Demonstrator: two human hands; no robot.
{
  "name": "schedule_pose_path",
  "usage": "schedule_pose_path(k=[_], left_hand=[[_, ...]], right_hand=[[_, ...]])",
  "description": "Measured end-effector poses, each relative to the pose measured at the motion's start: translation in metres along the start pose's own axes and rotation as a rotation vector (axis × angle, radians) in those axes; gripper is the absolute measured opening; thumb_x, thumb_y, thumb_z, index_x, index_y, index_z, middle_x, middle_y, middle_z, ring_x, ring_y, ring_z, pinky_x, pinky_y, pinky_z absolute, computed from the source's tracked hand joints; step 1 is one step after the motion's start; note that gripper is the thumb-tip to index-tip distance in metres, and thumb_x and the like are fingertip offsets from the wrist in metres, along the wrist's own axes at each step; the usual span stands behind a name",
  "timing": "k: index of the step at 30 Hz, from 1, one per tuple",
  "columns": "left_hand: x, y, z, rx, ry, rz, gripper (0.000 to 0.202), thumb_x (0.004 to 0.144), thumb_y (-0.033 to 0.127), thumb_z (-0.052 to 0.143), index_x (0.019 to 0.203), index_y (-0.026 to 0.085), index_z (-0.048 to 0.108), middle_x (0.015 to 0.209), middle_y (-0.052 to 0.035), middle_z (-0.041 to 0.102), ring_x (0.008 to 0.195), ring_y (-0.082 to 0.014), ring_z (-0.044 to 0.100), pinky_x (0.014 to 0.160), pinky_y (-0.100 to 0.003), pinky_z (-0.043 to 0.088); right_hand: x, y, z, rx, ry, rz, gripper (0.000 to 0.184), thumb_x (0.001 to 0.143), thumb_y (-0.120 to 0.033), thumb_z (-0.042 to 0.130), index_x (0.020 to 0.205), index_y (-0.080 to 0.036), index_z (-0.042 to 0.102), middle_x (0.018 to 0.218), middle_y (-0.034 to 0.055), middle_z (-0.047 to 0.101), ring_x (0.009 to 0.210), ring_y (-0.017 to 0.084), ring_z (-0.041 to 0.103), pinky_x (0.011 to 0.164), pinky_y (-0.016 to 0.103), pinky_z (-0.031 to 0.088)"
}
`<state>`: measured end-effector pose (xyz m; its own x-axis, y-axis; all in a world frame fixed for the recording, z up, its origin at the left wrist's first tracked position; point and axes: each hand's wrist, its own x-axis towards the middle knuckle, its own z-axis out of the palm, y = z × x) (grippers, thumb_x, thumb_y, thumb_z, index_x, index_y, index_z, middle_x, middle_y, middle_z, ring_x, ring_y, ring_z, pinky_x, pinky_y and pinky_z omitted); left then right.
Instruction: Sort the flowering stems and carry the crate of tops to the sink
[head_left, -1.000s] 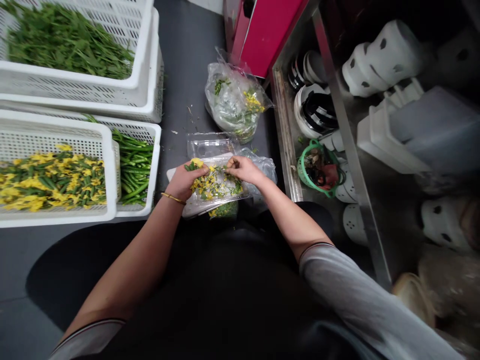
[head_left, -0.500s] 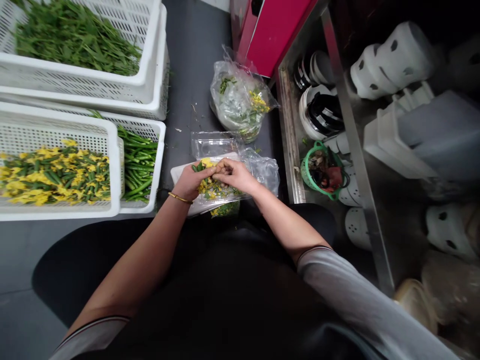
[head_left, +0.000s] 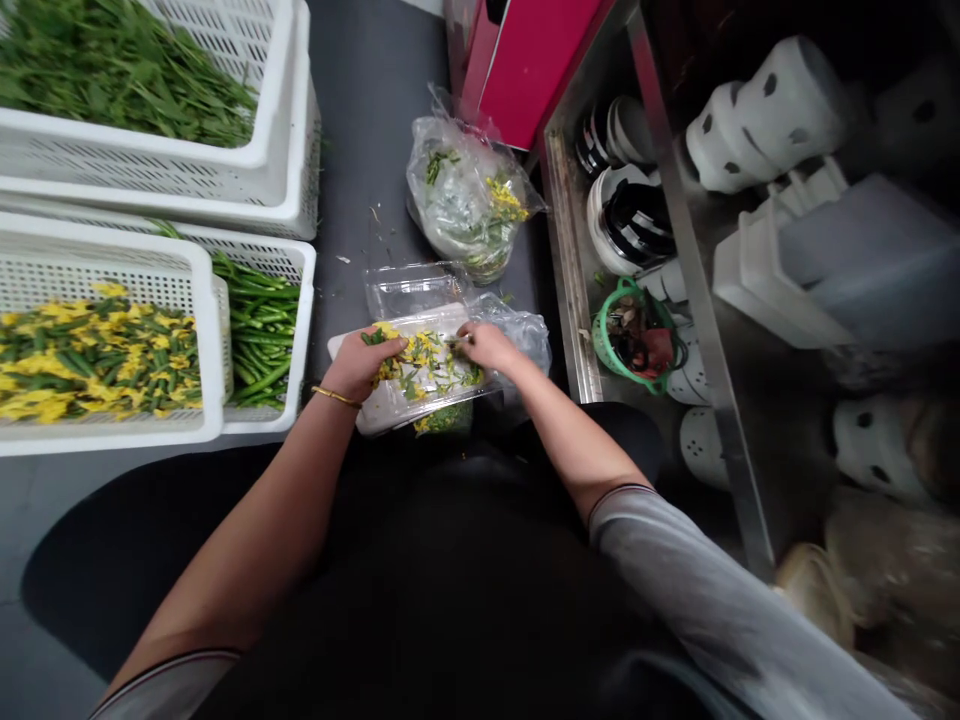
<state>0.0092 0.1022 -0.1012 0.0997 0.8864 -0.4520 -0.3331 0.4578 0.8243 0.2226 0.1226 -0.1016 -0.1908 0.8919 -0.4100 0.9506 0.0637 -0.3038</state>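
My left hand (head_left: 361, 364) is closed around small green cucumbers with yellow blossoms (head_left: 388, 332), thumb on top, at the left side of a clear plastic clamshell box (head_left: 397, 408). Loose yellow petals and green bits (head_left: 431, 362) lie in the box, which rests on a white tray (head_left: 337, 342) above my lap. Over the right end of the box, my right hand (head_left: 486, 347) has its fingers drawn together, pointing down at the scraps. Whatever is between those fingertips is too small to make out. The box's lid (head_left: 416, 290) is folded back on the far side.
At left stand white crates of blossoming cucumbers (head_left: 112, 360), green chillies (head_left: 259, 340) and leafy greens (head_left: 150, 70). A plastic bag of greens (head_left: 472, 200) sits ahead. To the right, a metal shelf (head_left: 694, 250) holds pots and a green basket (head_left: 634, 340).
My hands have separated: the right one moved from beside the left hand's fingers to the right end of the box. The left keeps its hold on the cucumbers. The view has shifted slightly.
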Motion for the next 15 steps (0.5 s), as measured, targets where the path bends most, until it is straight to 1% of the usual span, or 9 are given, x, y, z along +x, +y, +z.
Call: schedule_pose_path(k=[2, 3, 6, 8, 9, 11, 13, 15], left_hand=[[0.002, 0.000, -0.001, -0.007, 0.033, 0.035, 0.033, 0.041, 0.020, 0.084, 0.064, 0.011, 0.062, 0.055, 0.0000, 0.059, 0.048, -0.0104, 0.053, 0.047, -0.021, 0.042], [0.002, 0.001, -0.002, -0.016, 0.052, 0.056, 0.032, 0.042, 0.021, 0.084, 0.062, 0.011, 0.061, 0.054, 0.0009, 0.057, 0.048, -0.0098, 0.052, 0.047, -0.021, 0.042], [0.003, 0.004, -0.005, -0.044, 0.104, 0.084, 0.031, 0.044, 0.020, 0.083, 0.061, 0.012, 0.058, 0.054, 0.0024, 0.056, 0.047, -0.0089, 0.052, 0.048, -0.021, 0.043], [0.003, 0.007, -0.007, -0.077, 0.141, 0.094, 0.032, 0.044, 0.018, 0.083, 0.062, 0.013, 0.057, 0.057, 0.0021, 0.058, 0.049, -0.0094, 0.054, 0.049, -0.022, 0.044], [0.002, 0.008, -0.008, -0.097, 0.157, 0.100, 0.033, 0.044, 0.018, 0.083, 0.063, 0.013, 0.057, 0.058, 0.0020, 0.059, 0.050, -0.0096, 0.055, 0.050, -0.022, 0.045], [0.001, 0.012, -0.009, -0.135, 0.178, 0.108, 0.034, 0.044, 0.017, 0.083, 0.065, 0.013, 0.057, 0.060, 0.0020, 0.060, 0.051, -0.0098, 0.056, 0.050, -0.022, 0.046], [-0.003, 0.021, -0.008, -0.156, 0.186, 0.092, 0.034, 0.045, 0.017, 0.084, 0.065, 0.014, 0.056, 0.060, 0.0022, 0.060, 0.050, -0.0095, 0.055, 0.048, -0.021, 0.046], [-0.010, 0.034, -0.011, -0.162, 0.192, 0.070, 0.033, 0.047, 0.016, 0.083, 0.067, 0.014, 0.056, 0.059, 0.0026, 0.059, 0.049, -0.0092, 0.054, 0.047, -0.021, 0.046]], right_hand=[[0.003, 0.017, -0.010, -0.041, 0.078, 0.071, 0.032, 0.086, -0.026, 0.049, 0.113, -0.013, 0.060, 0.110, 0.0143, 0.065, 0.097, 0.023, 0.061, 0.082, 0.030, 0.045], [0.005, 0.021, -0.010, -0.059, 0.068, 0.101, 0.033, 0.086, -0.026, 0.049, 0.113, -0.011, 0.059, 0.111, 0.0157, 0.065, 0.098, 0.024, 0.061, 0.082, 0.031, 0.045], [0.008, 0.015, 0.005, -0.102, -0.078, 0.156, 0.039, 0.080, -0.027, 0.058, 0.115, -0.009, 0.058, 0.113, 0.0193, 0.063, 0.100, 0.026, 0.061, 0.080, 0.030, 0.046], [0.007, 0.007, 0.015, -0.040, -0.124, 0.100, 0.039, 0.079, -0.028, 0.060, 0.115, -0.012, 0.059, 0.112, 0.0161, 0.064, 0.099, 0.023, 0.061, 0.081, 0.028, 0.045], [0.006, 0.005, 0.016, 0.020, -0.104, 0.054, 0.037, 0.081, -0.029, 0.059, 0.115, -0.014, 0.059, 0.110, 0.0130, 0.066, 0.097, 0.021, 0.061, 0.081, 0.027, 0.045], [0.000, 0.008, 0.009, 0.136, 0.010, -0.019, 0.032, 0.084, -0.028, 0.055, 0.113, -0.016, 0.060, 0.103, 0.0077, 0.068, 0.091, 0.017, 0.062, 0.080, 0.026, 0.046], [-0.008, 0.021, -0.006, 0.200, 0.136, -0.021, 0.030, 0.084, -0.027, 0.053, 0.110, -0.015, 0.060, 0.094, 0.0060, 0.069, 0.084, 0.016, 0.063, 0.078, 0.027, 0.047], [-0.017, 0.039, -0.020, 0.256, 0.218, 0.002, 0.028, 0.083, -0.027, 0.053, 0.107, -0.014, 0.061, 0.087, 0.0053, 0.068, 0.076, 0.016, 0.064, 0.075, 0.027, 0.048]])
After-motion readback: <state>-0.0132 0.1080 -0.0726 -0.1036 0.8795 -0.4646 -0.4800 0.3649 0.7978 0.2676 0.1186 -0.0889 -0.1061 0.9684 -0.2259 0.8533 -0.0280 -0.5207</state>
